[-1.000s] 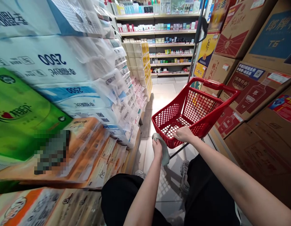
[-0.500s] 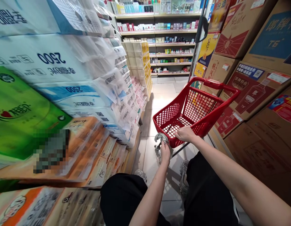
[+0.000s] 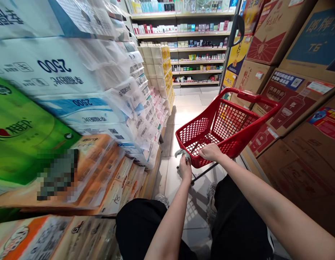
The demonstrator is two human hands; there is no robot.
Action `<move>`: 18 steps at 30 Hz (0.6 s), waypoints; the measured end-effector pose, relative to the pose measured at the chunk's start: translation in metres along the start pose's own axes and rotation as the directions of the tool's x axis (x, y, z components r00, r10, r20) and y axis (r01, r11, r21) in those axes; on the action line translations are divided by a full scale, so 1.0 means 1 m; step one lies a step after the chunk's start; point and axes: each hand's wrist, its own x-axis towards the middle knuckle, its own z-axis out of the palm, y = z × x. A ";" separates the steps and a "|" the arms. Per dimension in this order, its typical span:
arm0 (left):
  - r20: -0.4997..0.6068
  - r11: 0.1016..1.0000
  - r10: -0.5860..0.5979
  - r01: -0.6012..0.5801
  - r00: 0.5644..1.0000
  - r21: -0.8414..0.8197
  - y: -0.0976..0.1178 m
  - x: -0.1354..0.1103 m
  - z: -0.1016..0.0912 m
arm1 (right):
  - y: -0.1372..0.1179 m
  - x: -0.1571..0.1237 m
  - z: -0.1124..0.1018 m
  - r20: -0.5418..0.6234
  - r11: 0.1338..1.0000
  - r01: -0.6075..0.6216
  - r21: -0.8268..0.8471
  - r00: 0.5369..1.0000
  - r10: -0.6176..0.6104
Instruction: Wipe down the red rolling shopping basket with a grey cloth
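A red plastic shopping basket cart [image 3: 239, 119] stands tilted on the tiled aisle floor in front of me. My right hand [image 3: 210, 151] grips its near rim with fingers curled over the edge. My left hand [image 3: 185, 168] is closed on a small grey-white cloth [image 3: 183, 153], which is pressed against the basket's near left corner. The basket's mesh inside looks bare. My knees in black trousers show below.
Stacked packs of tissue and toilet paper [image 3: 75, 90] wall the left side. Cardboard boxes [image 3: 297, 101] are piled on the right, close to the cart. The tiled aisle [image 3: 189, 104] runs ahead to shelves of small goods [image 3: 183, 43].
My left hand with the cloth has moved along the basket's near left corner, down and then back up to the rim. The basket has shifted slightly; my right hand stays on the rim.
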 end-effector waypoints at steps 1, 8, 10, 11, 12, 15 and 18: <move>0.008 0.998 0.064 -0.064 0.998 0.011 -0.004 0.000 -0.002 | 0.002 -0.001 -0.001 0.002 1.000 -0.011 0.000 1.000 0.011; 0.053 0.995 -0.078 0.082 0.996 -0.064 -0.037 -0.003 -0.013 | 0.019 -0.013 -0.005 0.061 0.998 -0.061 -0.012 0.996 0.062; -0.020 0.983 -0.140 0.137 0.990 -0.123 -0.039 0.001 -0.012 | 0.021 -0.016 -0.006 0.061 0.998 -0.061 -0.015 0.996 0.062; -0.044 0.978 -0.139 0.130 0.989 -0.163 -0.036 0.004 -0.010 | 0.020 -0.017 -0.006 0.062 0.998 -0.059 -0.015 0.996 0.059; -0.053 0.973 -0.130 0.117 0.990 -0.201 -0.032 0.008 -0.008 | 0.020 -0.017 -0.006 0.063 0.998 -0.053 -0.015 0.997 0.054; -0.021 0.959 -0.118 0.108 0.993 -0.262 -0.013 0.016 0.004 | 0.016 -0.018 -0.006 0.050 0.999 -0.042 -0.015 0.998 0.043; 0.001 0.972 -0.145 0.143 0.989 -0.184 0.001 0.016 0.013 | 0.013 -0.019 -0.006 0.023 1.000 -0.026 -0.014 0.999 0.026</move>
